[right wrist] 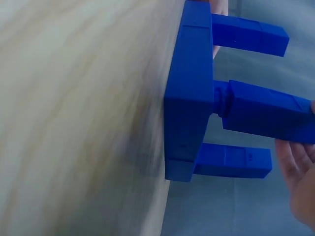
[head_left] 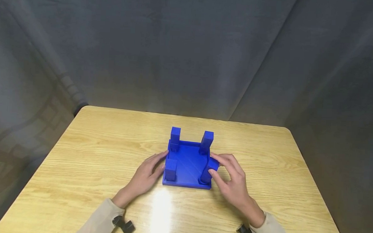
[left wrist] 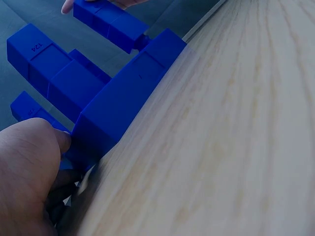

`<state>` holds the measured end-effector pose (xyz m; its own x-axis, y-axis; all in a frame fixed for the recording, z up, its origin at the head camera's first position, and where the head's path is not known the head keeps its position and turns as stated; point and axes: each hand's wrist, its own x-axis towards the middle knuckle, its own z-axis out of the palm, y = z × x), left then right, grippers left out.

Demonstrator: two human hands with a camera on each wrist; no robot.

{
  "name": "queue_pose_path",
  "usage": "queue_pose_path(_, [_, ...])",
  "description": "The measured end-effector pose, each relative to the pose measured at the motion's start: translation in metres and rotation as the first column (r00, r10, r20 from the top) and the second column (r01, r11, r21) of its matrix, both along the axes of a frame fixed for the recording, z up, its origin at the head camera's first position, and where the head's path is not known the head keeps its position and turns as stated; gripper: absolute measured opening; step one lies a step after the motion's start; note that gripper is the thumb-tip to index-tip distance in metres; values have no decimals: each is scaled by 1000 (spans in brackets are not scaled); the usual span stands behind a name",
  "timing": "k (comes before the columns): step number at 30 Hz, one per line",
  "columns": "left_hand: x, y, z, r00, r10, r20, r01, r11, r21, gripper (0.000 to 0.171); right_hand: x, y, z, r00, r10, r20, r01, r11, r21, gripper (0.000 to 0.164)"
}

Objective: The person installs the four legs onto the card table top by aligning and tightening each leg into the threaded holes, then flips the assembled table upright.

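A square blue tray-like base [head_left: 189,164] with a raised rim lies on the table, and blue rectangular posts rise from its corners, like an upturned small table. My right hand [head_left: 236,186] pinches the near right post [head_left: 206,173] between thumb and fingers. This post leans to the right; in the right wrist view the post [right wrist: 268,112] joins the base [right wrist: 188,101] through a narrower neck. My left hand [head_left: 142,177] rests its thumb and fingers against the base's left side. In the left wrist view, the left hand's [left wrist: 27,169] other fingers are mostly in shadow.
The light wooden table [head_left: 110,144] extends around the base. Grey curtains [head_left: 176,53] hang behind the table and at both sides. The near left post [head_left: 171,170] and two far posts stand upright. Dark wrist straps sit on both beige sleeves.
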<state>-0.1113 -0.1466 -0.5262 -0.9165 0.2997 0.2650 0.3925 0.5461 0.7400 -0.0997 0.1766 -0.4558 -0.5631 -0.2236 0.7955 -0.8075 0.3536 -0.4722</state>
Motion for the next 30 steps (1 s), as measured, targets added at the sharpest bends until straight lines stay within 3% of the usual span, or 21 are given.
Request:
queue_pose_path(7, [1,0,1,1000,1,11,-1,1000,-2,53,5,-2,0,998,4,64,-6,999,41,46])
queue_pose_path(18, [2,-1,1,1000,7,13,-7,1000,3,53,1,3,3,995,55,79,-63,993,99,42])
queue_pose_path(22, [1,-1,1,1000,5,13,-5,1000,1,53,1,6,4,994,71,87,-79,993,85,33])
queue_pose_path(26, [0,0,1,1000,-1,9,1,1000,0,53,1,9,5,994,61,90,-68,995,78,35])
queue_pose_path(30, [-1,0,1,1000,-5,10,5,1000,-6,54,0,10,6,995,34,94,-40,997,67,27])
